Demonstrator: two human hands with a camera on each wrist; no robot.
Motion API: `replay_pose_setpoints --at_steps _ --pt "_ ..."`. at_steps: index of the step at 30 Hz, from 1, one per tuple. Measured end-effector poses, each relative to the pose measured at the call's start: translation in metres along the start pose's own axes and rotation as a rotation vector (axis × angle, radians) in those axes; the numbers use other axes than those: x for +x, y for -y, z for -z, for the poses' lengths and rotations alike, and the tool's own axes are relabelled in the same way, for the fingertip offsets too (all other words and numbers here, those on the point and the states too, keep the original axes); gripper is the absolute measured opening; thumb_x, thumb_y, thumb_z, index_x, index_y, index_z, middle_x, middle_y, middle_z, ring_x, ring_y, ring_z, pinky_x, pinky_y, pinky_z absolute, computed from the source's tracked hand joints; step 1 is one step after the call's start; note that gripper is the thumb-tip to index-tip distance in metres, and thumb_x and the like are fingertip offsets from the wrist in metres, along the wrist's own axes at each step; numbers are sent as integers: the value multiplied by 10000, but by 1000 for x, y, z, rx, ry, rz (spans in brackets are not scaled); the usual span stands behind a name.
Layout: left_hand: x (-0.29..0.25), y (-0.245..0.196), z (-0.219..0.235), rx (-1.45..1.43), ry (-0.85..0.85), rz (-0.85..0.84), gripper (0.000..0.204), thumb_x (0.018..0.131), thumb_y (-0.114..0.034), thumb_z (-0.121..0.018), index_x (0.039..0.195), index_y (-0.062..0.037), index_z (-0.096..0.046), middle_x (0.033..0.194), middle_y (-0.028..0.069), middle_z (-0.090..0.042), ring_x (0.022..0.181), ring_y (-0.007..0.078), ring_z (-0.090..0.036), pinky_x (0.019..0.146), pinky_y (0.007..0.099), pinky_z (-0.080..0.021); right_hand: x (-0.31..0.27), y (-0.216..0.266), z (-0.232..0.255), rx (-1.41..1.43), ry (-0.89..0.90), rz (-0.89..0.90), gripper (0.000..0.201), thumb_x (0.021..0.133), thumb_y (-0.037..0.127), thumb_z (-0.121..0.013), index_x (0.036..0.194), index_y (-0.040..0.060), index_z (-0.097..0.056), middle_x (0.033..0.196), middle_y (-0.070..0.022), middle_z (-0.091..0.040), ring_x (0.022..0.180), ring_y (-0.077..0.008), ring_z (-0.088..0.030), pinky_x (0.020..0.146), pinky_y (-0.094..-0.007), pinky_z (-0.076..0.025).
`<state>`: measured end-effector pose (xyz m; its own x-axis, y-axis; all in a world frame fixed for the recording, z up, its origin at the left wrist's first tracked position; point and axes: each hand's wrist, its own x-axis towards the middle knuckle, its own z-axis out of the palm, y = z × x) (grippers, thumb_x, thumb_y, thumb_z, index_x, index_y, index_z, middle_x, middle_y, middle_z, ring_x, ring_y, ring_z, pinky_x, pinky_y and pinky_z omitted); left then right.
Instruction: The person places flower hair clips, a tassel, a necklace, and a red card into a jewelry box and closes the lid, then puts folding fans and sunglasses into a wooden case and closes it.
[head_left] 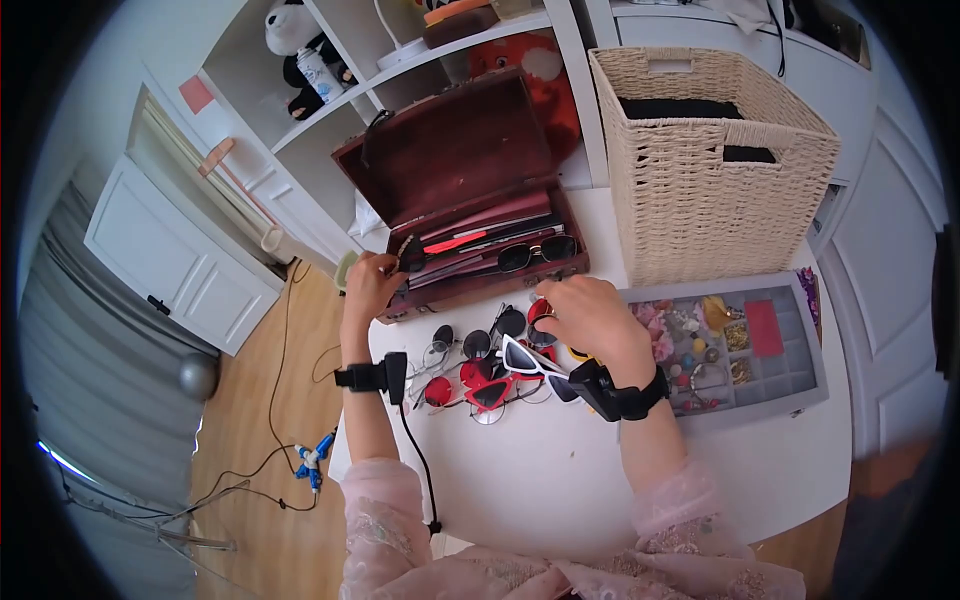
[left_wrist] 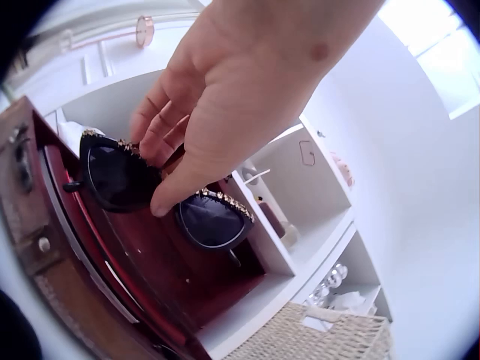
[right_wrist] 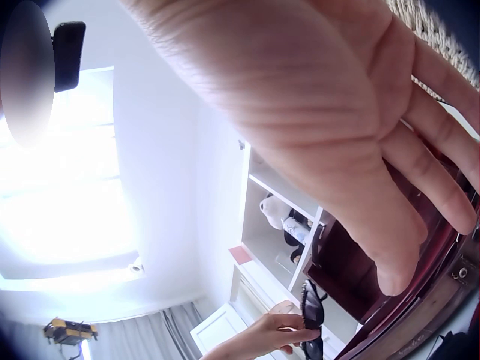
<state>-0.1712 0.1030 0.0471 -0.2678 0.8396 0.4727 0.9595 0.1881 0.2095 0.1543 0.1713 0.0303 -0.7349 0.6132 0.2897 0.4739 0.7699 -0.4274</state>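
Note:
My left hand (head_left: 368, 288) pinches a pair of black sunglasses (left_wrist: 120, 178) at the bridge between thumb and fingers. Gold ornaments run along the top of its frame. The glasses are over the left end of an open dark-red case (head_left: 450, 165), which holds folders or papers and gold-rimmed sunglasses (head_left: 515, 259). My right hand (head_left: 597, 318) is over the table by the case's front right corner; in the right wrist view its fingers (right_wrist: 427, 176) extend loosely and no object shows in them. Beneath and beside it lie several sunglasses, including white-framed ones (head_left: 524, 358) and red-framed ones (head_left: 488, 394).
A grey compartment box (head_left: 800, 365) of jewellery lies at the right of the white table (head_left: 500, 480). Behind it stands a tall woven basket (head_left: 675, 190). White shelves (head_left: 350, 100) rise behind the case. A cable runs from my left wrist strap.

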Motion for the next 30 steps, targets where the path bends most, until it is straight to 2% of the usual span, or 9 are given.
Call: replay_pose_setpoints --at_steps 2,9,12,16,18,21,25,28,30 --pt "13 10 -8 106 38 -69 269 639 -222 -732 843 -53 -687 809 172 -604 783 331 -590 712 402 -472 0 1 2 -1 -5 -10 300 719 195 -702 963 36 -627 771 -136 -651 796 -308 -621 710 -395 -486" --pt "26 26 -33 212 213 -46 237 640 -189 -726 842 -70 -689 818 164 -612 834 322 -590 738 400 -468 0 1 4 21 21 -48 292 729 175 -695 975 32 -630 767 -121 -660 808 -292 -625 729 -389 -483" --pt "24 8 -31 263 215 -86 236 645 -184 -724 857 -87 -689 860 154 -611 861 318 -593 754 395 -477 0 2 6 20 33 -45 293 730 172 -694 978 29 -631 781 -121 -663 820 -289 -625 737 -388 -481" --pt "29 20 -54 361 226 -99 260 644 -189 -730 887 -106 -691 928 143 -602 891 313 -593 761 400 -488 0 0 4 9 7 -43 288 735 176 -688 973 26 -630 792 -123 -663 826 -294 -623 743 -390 -479" --pt "26 7 -53 430 228 -62 237 632 -174 -737 836 -71 -675 975 135 -600 923 304 -591 773 396 -513 0 1 6 3 47 -64 289 738 180 -682 975 24 -628 802 -127 -663 831 -299 -622 746 -391 -480" --pt "26 7 -57 464 207 -72 274 622 -179 -744 859 -68 -663 972 135 -601 933 300 -591 768 391 -518 0 1 6 5 41 -62 290 740 185 -680 974 23 -627 805 -129 -663 836 -301 -621 748 -392 -480" --pt "25 7 -62 434 211 -42 285 628 -167 -736 878 -61 -648 987 136 -603 944 300 -590 766 390 -517 -1 1 6 11 28 -57 288 737 179 -682 973 23 -625 806 -129 -663 838 -300 -621 748 -392 -480" --pt "24 8 -60 388 203 -85 281 645 -163 -724 900 -67 -657 953 139 -588 909 322 -587 757 423 -489 0 -2 4 22 16 -47 290 734 174 -687 973 22 -623 805 -129 -663 838 -299 -621 747 -391 -480" --pt "24 9 -59 270 162 -100 253 651 -124 -695 890 -53 -650 922 151 -593 892 333 -586 763 422 -483 0 -1 4 21 37 -50 291 730 171 -690 970 20 -622 804 -126 -663 838 -298 -621 742 -392 -479"
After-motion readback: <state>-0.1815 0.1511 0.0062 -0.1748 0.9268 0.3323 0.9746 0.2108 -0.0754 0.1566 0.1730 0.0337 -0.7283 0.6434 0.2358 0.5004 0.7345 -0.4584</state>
